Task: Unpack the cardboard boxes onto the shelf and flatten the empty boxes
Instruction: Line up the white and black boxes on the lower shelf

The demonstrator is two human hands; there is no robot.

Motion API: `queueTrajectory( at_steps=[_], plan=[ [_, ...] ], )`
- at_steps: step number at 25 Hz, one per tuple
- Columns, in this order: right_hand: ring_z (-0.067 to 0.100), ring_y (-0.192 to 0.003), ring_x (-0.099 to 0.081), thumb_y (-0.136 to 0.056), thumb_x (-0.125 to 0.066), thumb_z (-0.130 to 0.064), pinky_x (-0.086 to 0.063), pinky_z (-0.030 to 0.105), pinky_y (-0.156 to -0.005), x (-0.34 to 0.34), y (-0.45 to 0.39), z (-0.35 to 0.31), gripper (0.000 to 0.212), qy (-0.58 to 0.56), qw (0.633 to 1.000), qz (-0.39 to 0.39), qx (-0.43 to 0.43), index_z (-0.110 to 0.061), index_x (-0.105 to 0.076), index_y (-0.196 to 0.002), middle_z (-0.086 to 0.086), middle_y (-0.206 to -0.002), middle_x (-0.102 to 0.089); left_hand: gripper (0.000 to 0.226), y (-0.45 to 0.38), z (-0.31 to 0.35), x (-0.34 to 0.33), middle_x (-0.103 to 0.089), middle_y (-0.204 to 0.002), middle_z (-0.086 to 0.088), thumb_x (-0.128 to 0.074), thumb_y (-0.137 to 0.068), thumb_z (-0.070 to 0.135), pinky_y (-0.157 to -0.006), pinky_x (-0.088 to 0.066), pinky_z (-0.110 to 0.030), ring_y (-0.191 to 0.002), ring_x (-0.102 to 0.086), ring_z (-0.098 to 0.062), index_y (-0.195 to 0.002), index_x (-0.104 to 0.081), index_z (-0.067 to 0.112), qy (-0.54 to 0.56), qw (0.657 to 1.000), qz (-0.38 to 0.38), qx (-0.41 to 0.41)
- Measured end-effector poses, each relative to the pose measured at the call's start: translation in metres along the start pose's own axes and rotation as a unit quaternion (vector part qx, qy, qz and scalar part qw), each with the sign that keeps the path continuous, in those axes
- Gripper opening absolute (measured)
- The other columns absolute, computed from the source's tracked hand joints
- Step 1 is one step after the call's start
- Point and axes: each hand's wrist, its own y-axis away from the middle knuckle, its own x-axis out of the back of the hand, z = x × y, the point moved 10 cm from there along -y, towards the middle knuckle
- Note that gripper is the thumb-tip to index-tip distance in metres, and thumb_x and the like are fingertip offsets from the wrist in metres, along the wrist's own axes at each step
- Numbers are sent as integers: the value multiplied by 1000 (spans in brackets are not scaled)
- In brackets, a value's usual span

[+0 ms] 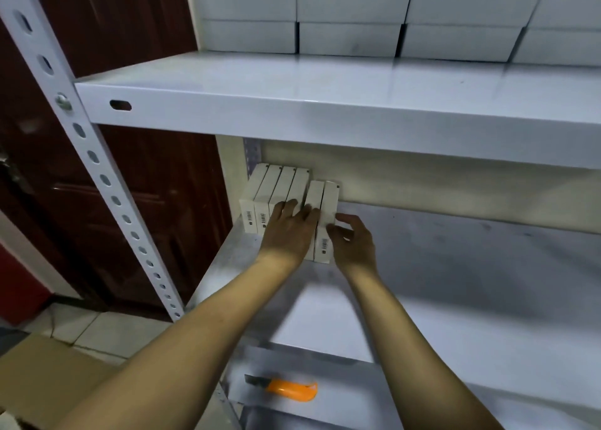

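Several slim white product boxes [279, 185] stand upright in a row at the back left of the middle shelf [455, 267]. Two more white boxes [327, 202] stand a little forward of that row. My left hand [286, 231] lies with fingers straight against the fronts of the boxes, touching the left one of the pair. My right hand [351, 241] has its fingers curled round the right side of the rightmost box. A brown cardboard box [39, 377] shows at the bottom left on the floor.
The upper shelf [325, 104] carries stacked white cartons [351, 16]. An orange utility knife [289, 390] lies on the lower shelf. The perforated shelf post [97, 169] runs down the left, with a dark red door [146, 202] behind it.
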Motion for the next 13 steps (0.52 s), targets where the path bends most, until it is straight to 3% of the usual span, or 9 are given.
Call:
queueTrajectory(
  at_steps=[2,4,7,9,13],
  plan=[
    [8,-90,-68,-99,-64,-25,-48,14,-60,-1,-6,-1,29,-9,1000,2,4,-24,-63,-127,-2,-111,-72,35,-5,1,5,-69,-115,-19,-43,-85,4,-101,-42,-51,-115,-56,-43,-113,-64,2,-7,1000,20,-15],
    [5,-88,-68,-99,-64,-24,-50,13,-62,-1,-12,-1,29,-13,1000,7,10,-22,-65,-128,-3,-109,-72,31,-10,-3,3,-71,-107,-17,-47,-83,3,-96,-47,-51,-108,-60,-43,-107,-66,3,-11,999,42,-19],
    [-5,-83,-64,-99,-63,-23,-52,10,-68,-3,-21,-5,29,-3,1000,13,27,-22,-68,-128,-7,-105,-71,24,-17,-6,-1,-72,-103,-14,-58,-82,4,-95,-48,-50,-106,-61,-43,-105,-67,5,-17,999,46,-11],
    [0,-87,-65,-100,-62,-23,-51,8,-70,-4,-26,-4,30,-5,1000,9,27,-21,-67,-130,-9,-103,-70,25,-21,-9,-5,-73,-101,-13,-53,-82,7,-93,-48,-51,-105,-62,-44,-103,-67,5,-6,999,47,-9],
    [11,-101,-67,-101,-60,-24,-44,2,-66,-7,-33,0,34,-5,1000,7,20,-21,-64,-135,-6,-109,-71,26,-25,-21,-12,-74,-104,-8,-66,-82,7,-93,-45,-48,-104,-62,-41,-107,-68,10,31,998,58,11]
  ],
)
